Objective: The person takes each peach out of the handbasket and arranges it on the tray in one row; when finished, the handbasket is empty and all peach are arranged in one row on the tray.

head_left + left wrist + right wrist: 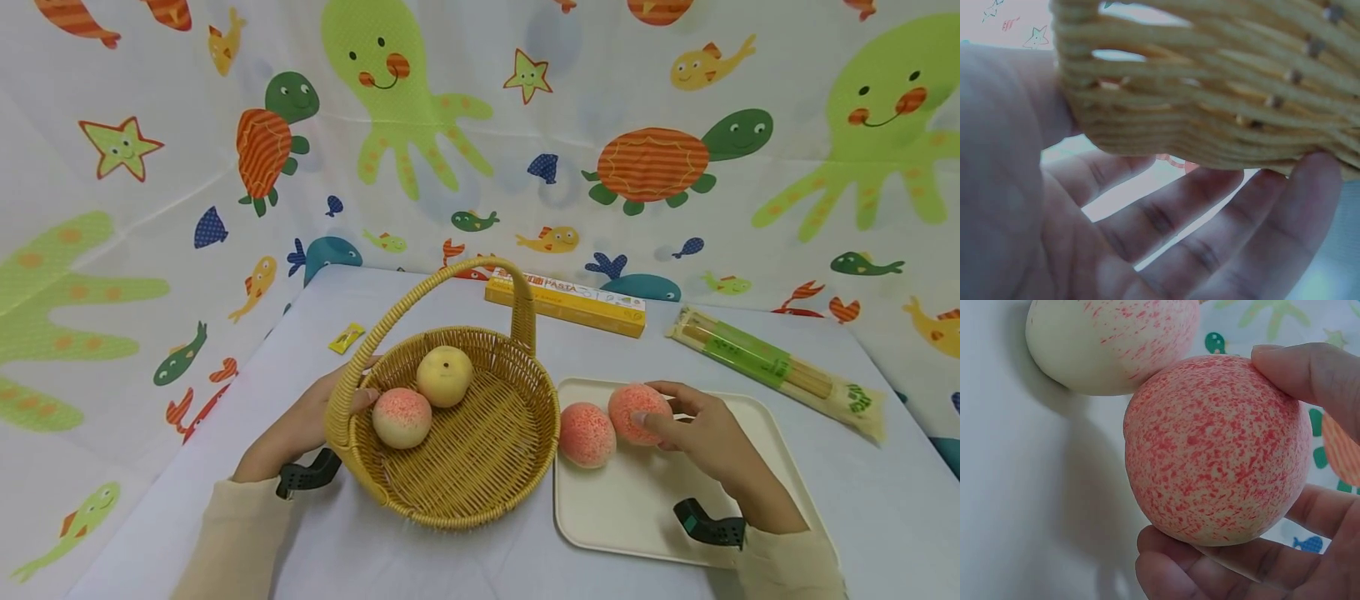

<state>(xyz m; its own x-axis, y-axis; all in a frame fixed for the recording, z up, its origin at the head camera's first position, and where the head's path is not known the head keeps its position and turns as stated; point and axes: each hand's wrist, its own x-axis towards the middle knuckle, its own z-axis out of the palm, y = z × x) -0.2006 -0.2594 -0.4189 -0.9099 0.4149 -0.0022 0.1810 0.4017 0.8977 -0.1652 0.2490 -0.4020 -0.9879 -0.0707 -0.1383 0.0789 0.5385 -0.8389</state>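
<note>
Two fruits (446, 377) lay inside the basket (465, 479); not yet in, right of it: one peach (634, 412) pinched by the right hand's (705, 429) fingers, another peach (587, 437) on the tray (630, 517); left hand's (307, 419) fingers gripped the basket.

Round tan wicker basket (465, 450) holds round pink-cream peach (402, 419) left, round yellow peach (445, 377) behind-right. Rectangular cream tray (637, 517), bearing round rosy peach (587, 436), lies right of basket; long yellow box (566, 307) behind basket.

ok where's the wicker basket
Near the middle of the head view, the wicker basket is left of the cream tray, gripped by the left hand.
</note>
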